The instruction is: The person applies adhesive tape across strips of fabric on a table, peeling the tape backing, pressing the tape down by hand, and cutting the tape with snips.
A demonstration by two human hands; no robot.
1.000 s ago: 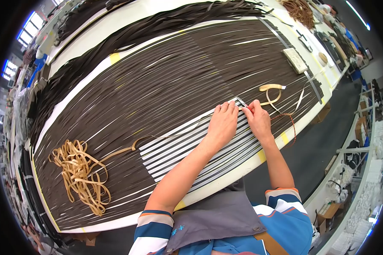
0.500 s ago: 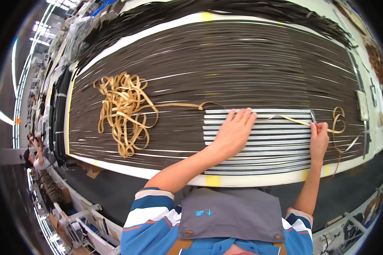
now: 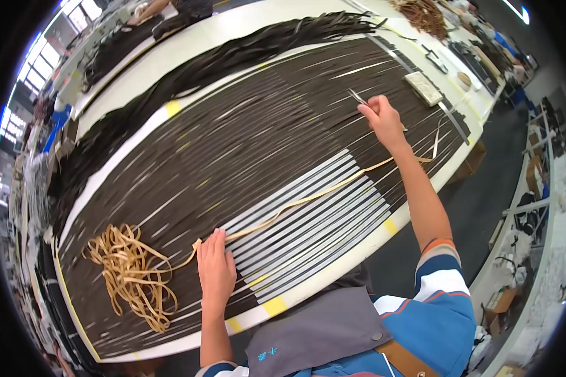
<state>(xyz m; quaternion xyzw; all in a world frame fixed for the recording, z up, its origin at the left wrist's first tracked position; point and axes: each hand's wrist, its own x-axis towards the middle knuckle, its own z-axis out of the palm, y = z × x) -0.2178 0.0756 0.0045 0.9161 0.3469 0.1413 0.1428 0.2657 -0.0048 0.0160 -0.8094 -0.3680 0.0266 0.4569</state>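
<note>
My left hand [image 3: 216,267] lies with its fingers stretched flat at the left end of the white strips [image 3: 321,213], touching a tan ribbon [image 3: 283,209] near a small knot. The ribbon runs slackly across these strips and passes beneath my right forearm. My right hand [image 3: 383,122] is raised over the far dark strips, its fingers closed round a slim metal tool [image 3: 357,97] with pointed tips. Whether this tool is tweezers or small snips I cannot tell. To the left, a tangled heap of the same ribbon [image 3: 132,273] rests on dark brown strips [image 3: 233,151].
A pale block [image 3: 423,88] sits on the table's right side beside a metal bar [image 3: 454,122]. Loose dark strips [image 3: 214,60] are bundled along the far edge. A brown bundle [image 3: 421,17] lies at the far right. Shelving [image 3: 534,207] stands beyond the right aisle.
The view has turned. My left hand has slid left off the white strips to the knot; my right hand has moved away from their right edge toward the far side, still holding the tool.
</note>
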